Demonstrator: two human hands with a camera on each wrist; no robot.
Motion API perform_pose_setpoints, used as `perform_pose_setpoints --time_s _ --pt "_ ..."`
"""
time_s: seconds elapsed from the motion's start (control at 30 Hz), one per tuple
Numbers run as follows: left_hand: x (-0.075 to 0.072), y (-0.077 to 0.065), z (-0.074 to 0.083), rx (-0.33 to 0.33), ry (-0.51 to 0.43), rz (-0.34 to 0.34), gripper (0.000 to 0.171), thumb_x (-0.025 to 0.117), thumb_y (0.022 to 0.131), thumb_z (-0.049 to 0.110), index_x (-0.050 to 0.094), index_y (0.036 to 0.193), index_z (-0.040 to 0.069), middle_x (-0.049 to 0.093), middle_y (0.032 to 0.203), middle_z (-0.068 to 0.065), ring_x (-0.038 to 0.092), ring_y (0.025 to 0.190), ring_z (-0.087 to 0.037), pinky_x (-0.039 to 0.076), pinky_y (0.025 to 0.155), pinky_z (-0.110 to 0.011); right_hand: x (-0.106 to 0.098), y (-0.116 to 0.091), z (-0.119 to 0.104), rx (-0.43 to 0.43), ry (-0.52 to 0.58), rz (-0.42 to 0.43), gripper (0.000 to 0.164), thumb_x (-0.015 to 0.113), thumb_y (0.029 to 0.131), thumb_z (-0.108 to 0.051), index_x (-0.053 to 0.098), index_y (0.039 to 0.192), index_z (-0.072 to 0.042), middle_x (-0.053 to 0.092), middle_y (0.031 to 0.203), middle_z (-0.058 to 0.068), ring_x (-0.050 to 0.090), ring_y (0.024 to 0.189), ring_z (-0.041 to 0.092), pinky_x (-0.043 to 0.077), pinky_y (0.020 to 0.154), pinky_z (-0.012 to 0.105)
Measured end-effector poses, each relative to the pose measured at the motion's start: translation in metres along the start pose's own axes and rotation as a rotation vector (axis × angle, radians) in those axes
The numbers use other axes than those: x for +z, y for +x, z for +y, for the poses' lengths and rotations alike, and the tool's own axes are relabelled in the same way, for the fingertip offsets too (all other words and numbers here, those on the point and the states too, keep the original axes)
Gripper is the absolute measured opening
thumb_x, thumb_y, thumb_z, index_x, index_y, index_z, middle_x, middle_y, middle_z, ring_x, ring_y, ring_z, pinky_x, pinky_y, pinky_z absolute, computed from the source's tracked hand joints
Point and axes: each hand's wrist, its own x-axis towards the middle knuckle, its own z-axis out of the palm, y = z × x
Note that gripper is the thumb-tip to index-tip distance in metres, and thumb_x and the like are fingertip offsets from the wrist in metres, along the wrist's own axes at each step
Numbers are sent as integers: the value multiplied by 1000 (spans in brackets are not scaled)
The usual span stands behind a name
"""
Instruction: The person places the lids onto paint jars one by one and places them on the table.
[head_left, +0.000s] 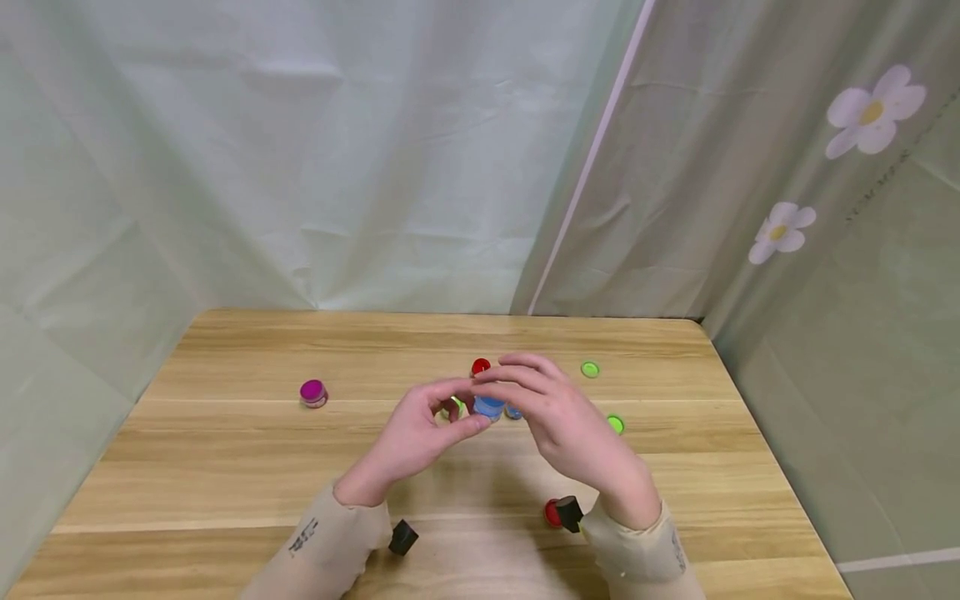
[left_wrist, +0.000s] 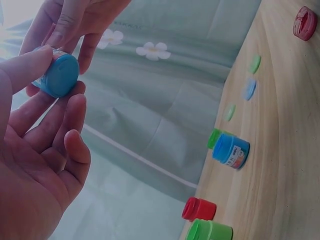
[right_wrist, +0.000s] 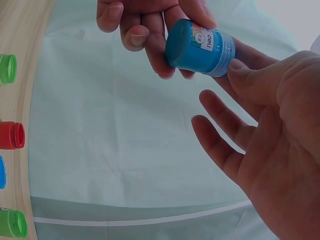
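Both hands meet over the table around a small blue paint jar (head_left: pixel 489 406). Its body is gripped by my left hand (head_left: pixel 423 425) between thumb and fingers, and the jar lies tilted, its smooth base (left_wrist: pixel 63 75) facing the left wrist camera. At the opposite, ridged cap end (right_wrist: pixel 226 55), the thumb and index finger of my right hand (head_left: pixel 566 417) pinch the jar. In the right wrist view, two other right fingers (right_wrist: pixel 215 145) extend away from it. A label (right_wrist: pixel 204 39) shows on the jar's side.
Open jars stand behind the hands: red (head_left: pixel 481 367), green (left_wrist: pixel 210 230) and another blue (left_wrist: pixel 232 150). A purple-topped jar (head_left: pixel 313 393) is at left. Loose lids lie at right: green (head_left: pixel 590 369), light blue (left_wrist: pixel 250 90) and, nearer, red (head_left: pixel 552 513). Curtains surround the wooden table (head_left: pixel 225 467).
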Motion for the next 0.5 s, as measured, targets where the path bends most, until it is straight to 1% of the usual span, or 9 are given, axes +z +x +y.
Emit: perform_pose_setpoints --time_s 0.23,0.5 --pt "0 0 2 -8 4 -1 30 83 96 15 78 126 19 73 102 3 63 92 -23 51 76 -35 1 -1 0 3 -7 1 48 56 103 13 69 141 -13 64 144 0 50 144 27 39 120 39" --pt "0 0 2 -4 6 10 30 83 96 15 78 125 19 74 101 4 63 94 -21 52 76 -34 3 -2 2 11 -7 12 40 63 104 4 69 140 -13 64 139 1 52 140 26 41 118 40"
